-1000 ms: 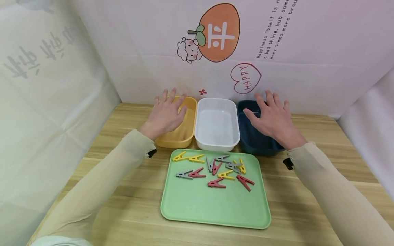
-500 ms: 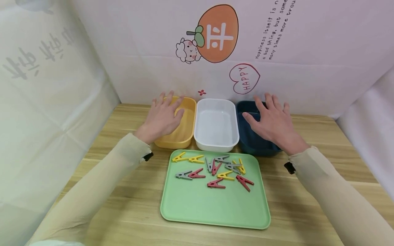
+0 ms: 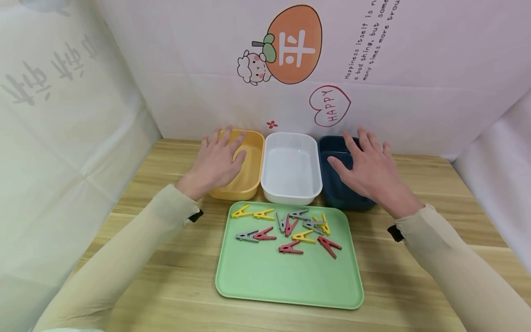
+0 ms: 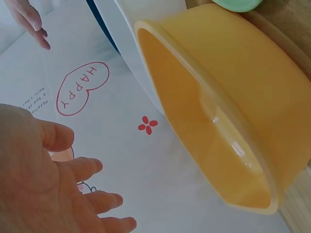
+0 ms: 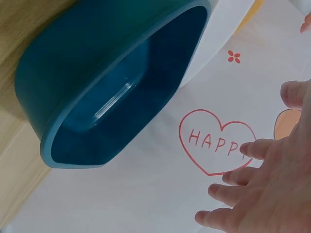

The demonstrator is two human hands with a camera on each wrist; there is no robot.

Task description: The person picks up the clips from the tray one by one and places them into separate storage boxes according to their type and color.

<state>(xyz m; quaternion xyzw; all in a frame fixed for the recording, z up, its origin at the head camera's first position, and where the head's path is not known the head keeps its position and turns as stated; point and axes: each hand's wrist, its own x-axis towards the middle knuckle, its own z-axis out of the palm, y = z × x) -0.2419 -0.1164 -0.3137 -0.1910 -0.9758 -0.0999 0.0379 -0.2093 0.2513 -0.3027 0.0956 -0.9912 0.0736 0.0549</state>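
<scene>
Hovering well apart, left hand (image 3: 212,165) over yellow bin's rim (image 4: 214,90), right hand (image 3: 371,170) over blue bin's (image 5: 116,57), fingers (image 5: 228,194) spread, empty

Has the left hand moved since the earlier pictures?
Yes: in the head view, judged against the yellow bin, the left hand has drawn slightly back and leftward.

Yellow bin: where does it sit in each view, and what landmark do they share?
Head: yellow bin, just left of centre, partly hidden by the left hand.
Left wrist: yellow bin, large, across the right side.
Right wrist: yellow bin, only a sliver, top edge, right of centre.
Shared landmark: red flower print.
</scene>
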